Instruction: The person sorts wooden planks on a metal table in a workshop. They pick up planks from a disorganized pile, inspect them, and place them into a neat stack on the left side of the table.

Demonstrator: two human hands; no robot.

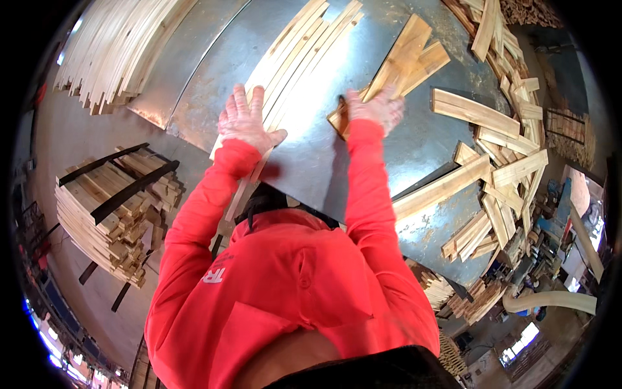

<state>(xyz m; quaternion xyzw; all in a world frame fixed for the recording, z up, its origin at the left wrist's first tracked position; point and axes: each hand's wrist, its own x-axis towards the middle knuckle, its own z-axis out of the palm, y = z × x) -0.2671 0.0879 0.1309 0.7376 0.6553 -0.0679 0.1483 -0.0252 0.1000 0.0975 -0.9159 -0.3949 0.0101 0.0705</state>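
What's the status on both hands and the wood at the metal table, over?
Left hand open on long pale strips. Right hand at shorter brown boards, blurred, grip unclear. Jumbled boards crowd the table's right side.

Curved beige hose (554,300), bright window (522,340)

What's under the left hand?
The left hand is over long pale wood strips, which lie on the metal table. Whatever sits directly beneath the palm is covered, so contact there can't be judged.
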